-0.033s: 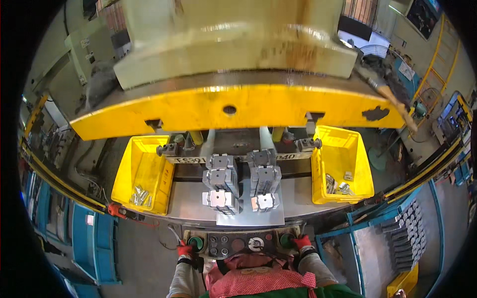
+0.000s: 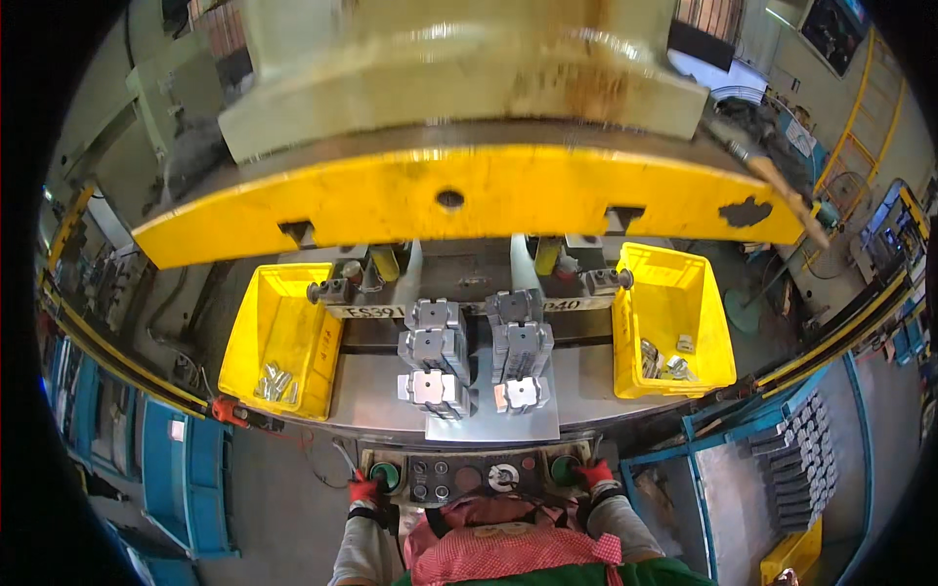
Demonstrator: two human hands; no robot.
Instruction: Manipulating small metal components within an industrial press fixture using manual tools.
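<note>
My left hand, in a red glove, rests at the green button on the left end of the control panel. At the panel's right end my right hand, also gloved in red, touches the other green button. The fingers of both hands are too small and partly hidden to make out. Beyond the panel, on the press bed, stand a left row of stacked metal blocks and a right row of stacked metal blocks. The press's yellow-faced ram hangs above and behind them.
A yellow bin with a few small metal parts stands left of the blocks; a second yellow bin with metal parts stands right. Blue racks flank me, and the right one holds rows of dark metal parts. A brush lies near the ram.
The yellow-faced ram has risen a little, showing more of the tooling behind the blocks. My hands, the blocks and the bins stay where they were.
</note>
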